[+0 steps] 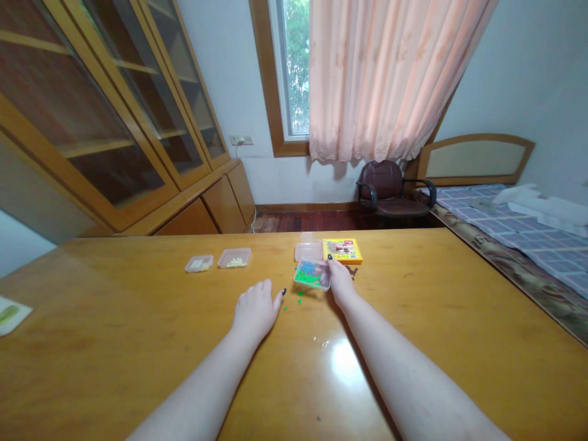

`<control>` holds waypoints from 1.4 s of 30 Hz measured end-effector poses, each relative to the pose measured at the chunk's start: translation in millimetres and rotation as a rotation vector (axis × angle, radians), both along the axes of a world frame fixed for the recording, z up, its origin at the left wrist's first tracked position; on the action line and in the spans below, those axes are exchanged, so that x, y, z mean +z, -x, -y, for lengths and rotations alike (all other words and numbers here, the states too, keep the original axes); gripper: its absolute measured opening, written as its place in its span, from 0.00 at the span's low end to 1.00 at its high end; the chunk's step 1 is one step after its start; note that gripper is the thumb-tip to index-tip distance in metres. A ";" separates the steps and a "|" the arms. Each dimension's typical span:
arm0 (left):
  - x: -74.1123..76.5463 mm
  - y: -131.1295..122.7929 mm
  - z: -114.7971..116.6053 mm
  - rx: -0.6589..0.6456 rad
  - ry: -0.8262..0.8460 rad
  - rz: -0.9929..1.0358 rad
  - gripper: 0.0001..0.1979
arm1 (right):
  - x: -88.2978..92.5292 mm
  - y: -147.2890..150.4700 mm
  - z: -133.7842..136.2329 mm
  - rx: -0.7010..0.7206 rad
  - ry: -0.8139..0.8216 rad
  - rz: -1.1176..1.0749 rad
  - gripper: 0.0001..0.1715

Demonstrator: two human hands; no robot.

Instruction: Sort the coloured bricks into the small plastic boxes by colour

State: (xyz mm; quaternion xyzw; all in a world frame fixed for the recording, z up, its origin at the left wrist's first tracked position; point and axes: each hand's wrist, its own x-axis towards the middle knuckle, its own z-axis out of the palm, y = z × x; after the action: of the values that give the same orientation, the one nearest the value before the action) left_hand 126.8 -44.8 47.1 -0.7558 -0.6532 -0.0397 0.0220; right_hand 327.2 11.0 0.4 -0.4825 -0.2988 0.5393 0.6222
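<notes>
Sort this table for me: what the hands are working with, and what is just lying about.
In use: right hand holding the tray of green bits; spilled green bits by the flat left hand.
Lying about: two small trays, pink tray, yellow box, paper at the left edge.

A small clear tray (312,274), seemingly tilted, holds green bits above loose green bits (298,297).

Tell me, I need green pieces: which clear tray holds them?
The tilted tray in the right hand; the two left trays hold pale bits.
</notes>
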 end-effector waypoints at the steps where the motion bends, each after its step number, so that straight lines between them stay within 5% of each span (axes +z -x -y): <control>1: 0.3 -0.4 1.3 0.028 0.043 -0.045 0.22 | -1.4 0.1 -0.7 -0.001 -0.005 -0.011 0.18; 9: -8.4 -39.5 5.6 -0.189 0.089 -0.080 0.26 | 3.2 0.7 3.8 0.023 -0.022 0.070 0.18; 15: -9.0 -51.0 -8.3 -0.248 0.127 -0.089 0.17 | 4.0 0.6 4.8 0.025 -0.031 0.081 0.17; 22: -18.1 -41.5 -11.1 -0.226 0.079 -0.082 0.15 | 0.5 0.0 2.1 0.020 -0.029 0.006 0.15; 27: -2.0 -10.2 -16.7 -0.191 -0.077 0.067 0.14 | 11.3 3.1 8.5 0.028 0.006 0.055 0.16; 31: 5.4 0.7 -16.3 -0.224 -0.286 0.204 0.16 | 15.5 9.0 15.5 0.170 -0.054 0.152 0.17; 36: 2.8 -12.6 -12.0 -0.402 -0.235 0.305 0.12 | 14.2 10.8 16.6 0.253 -0.053 0.146 0.16; 42: 10.4 -6.7 -7.5 -0.258 -0.021 0.092 0.16 | 8.6 1.4 6.1 0.061 -0.007 0.029 0.15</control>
State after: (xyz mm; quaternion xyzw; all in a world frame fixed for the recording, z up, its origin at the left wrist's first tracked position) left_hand 133.4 -37.3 57.5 -0.8306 -0.5504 -0.0838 -0.0055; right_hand 325.8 4.9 9.0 -0.4789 -0.3239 0.5500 0.6027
